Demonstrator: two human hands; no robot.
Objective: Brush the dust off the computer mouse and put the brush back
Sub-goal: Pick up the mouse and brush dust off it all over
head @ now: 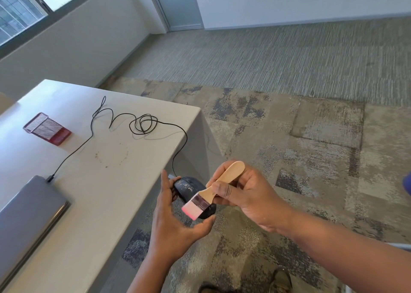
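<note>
Here the left hand (172,220) cradles the dusty mouse (189,187) while the right hand (244,195) grips the brush (205,198).

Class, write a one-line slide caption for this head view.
Left hand holds a dusty mouse beside the desk while right hand brushes it with a brush.

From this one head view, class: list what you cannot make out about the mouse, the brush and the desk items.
- Mouse: its underside and rear end, hidden by the brush and the left hand.
- Brush bristle tips: blurred.
- Brush handle middle: covered by right hand fingers.
- Laptop: cut off by the left frame edge.
- Red mesh holder: contents not visible.
</note>
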